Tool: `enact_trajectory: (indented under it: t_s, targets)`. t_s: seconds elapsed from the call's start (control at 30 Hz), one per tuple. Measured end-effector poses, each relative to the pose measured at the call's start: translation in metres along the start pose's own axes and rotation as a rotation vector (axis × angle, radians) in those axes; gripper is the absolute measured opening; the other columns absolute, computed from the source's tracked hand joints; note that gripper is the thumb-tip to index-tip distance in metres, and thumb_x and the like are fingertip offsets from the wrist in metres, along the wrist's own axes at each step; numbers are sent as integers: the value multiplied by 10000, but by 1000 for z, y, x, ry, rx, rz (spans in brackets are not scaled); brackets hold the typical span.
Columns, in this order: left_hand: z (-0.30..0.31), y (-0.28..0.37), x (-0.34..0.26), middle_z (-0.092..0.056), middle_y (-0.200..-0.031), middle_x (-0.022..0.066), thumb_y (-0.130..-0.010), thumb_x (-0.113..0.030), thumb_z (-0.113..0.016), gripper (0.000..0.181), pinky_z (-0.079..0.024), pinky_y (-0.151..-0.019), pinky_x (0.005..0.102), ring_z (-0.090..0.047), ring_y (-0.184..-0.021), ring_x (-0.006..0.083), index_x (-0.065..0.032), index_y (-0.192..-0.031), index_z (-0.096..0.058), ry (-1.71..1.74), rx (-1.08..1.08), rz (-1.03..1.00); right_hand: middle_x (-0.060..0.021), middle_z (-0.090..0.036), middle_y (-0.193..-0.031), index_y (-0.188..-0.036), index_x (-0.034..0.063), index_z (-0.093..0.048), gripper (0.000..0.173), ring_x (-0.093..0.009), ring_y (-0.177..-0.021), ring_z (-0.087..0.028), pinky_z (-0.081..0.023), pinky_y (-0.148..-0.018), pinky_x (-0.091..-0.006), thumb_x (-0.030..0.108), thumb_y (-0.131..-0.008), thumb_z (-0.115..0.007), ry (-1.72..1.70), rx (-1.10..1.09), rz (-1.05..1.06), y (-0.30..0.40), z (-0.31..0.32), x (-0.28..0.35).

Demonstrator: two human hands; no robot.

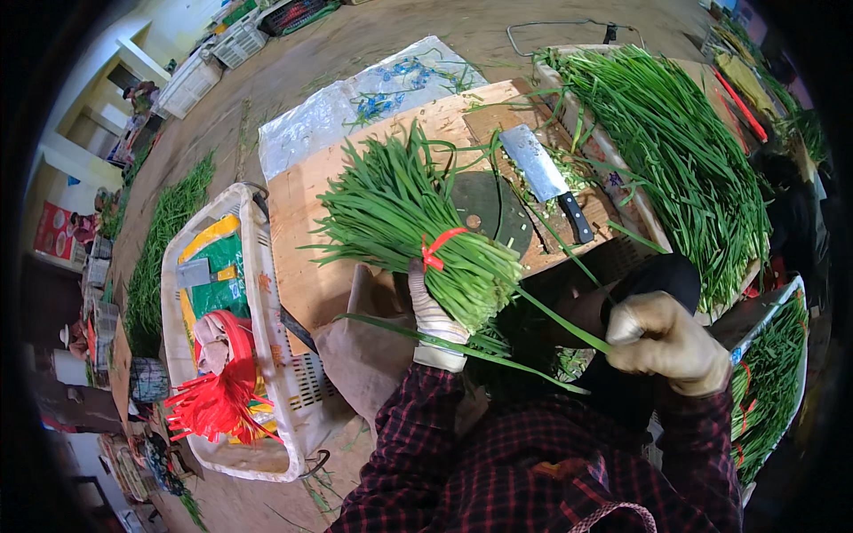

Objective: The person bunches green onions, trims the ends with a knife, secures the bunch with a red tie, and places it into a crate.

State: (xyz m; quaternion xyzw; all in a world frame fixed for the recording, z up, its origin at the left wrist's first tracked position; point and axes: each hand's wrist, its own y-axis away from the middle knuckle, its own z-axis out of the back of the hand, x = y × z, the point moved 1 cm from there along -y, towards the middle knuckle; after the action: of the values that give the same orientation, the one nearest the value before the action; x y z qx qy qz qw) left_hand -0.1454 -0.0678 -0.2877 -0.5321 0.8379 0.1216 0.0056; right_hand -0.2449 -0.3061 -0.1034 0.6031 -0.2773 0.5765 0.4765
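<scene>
My left hand [436, 320], in a striped work glove, holds a thick bundle of green garlic chives [413, 213] from below. A red tie [436, 250] is knotted round the bundle, whose pale cut ends point to the lower right. In a gloved fist, my right hand [666, 340] grips a long loose leaf [566, 320] at the right. Behind the bundle, a cleaver [536, 163] with a black handle lies on a wooden board [306, 200], near a dark round disc [493, 206] and chopped scraps.
A white crate [272, 373] at left holds a scraper [200, 273], sacks and red ties [220, 406]. Loose chives fill a crate [666, 160] at right; tied bundles lie in another container [766, 386]. A plastic sheet [306, 126] lies beyond the board. People sit at the far left.
</scene>
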Motion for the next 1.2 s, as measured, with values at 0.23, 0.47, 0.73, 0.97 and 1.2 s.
enact_trajectory:
  t_s: [0.23,0.47,0.73,0.97,1.2]
  targets:
    - [3,-10,3,-591,-1232,186,-845,-651,-503,762,-451,-980,545,-557,-1129,397,-23,-1277,-534,14,-51,-59,-118,-665,-716,-894,-4,-680,381,-244,-635,-666,-507,-584,-330,207,-647,-880,510,-182,41,85,39,6]
    - [23,-11,4,-558,-1293,147,-864,-654,-470,751,-426,-1010,508,-549,-1149,341,-69,-1334,-500,-56,-11,3,-201,-674,-908,-957,10,-666,221,-364,-855,-646,-514,-775,-413,191,-830,-665,565,-451,448,-71,-21,7]
    - [24,-9,9,-548,-1303,164,-820,-653,-546,798,-439,-1010,485,-554,-1149,340,-37,-1325,-494,-63,165,73,-207,-633,-785,-898,23,-651,221,-396,-825,-627,-504,-766,-475,84,-691,-698,737,-287,550,-128,-37,-47]
    - [27,-4,15,-594,-1236,127,-839,-641,-544,742,-430,-1020,465,-562,-1134,305,-70,-1312,-513,-184,-55,-64,-102,-607,-708,-792,83,-604,60,-260,-695,-633,-496,-596,-391,137,-769,-616,1327,-486,433,-134,-53,-47]
    - [8,0,3,-595,-1227,137,-860,-639,-538,721,-476,-968,477,-585,-1092,313,-66,-1297,-531,-131,-64,-59,-52,-591,-671,-788,121,-657,99,-256,-600,-587,-446,-554,-370,181,-777,-735,958,-829,737,-65,-33,0]
